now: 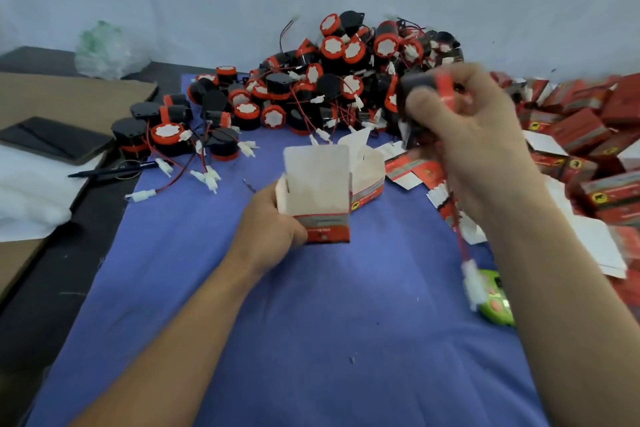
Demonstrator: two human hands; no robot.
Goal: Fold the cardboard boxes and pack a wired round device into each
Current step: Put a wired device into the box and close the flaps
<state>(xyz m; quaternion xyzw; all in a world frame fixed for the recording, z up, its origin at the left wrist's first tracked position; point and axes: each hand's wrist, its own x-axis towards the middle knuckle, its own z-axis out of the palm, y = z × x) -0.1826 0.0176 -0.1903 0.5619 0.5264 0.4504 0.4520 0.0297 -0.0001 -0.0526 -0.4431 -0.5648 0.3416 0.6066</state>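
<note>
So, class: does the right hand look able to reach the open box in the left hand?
Probably yes: the open box has its flap up, nothing lies between it and the right hand, though that hand grips a round device.

Over the blue cloth (311, 322), our left hand (270, 222) gripped an open cardboard box (317, 194), flaps up, while our right hand (474, 149) held a black-and-red round device (424, 90) aloft, its white connector (471, 279) dangling. A heap of devices (311, 80) lay behind, red boxes (588, 135) at right.
</note>
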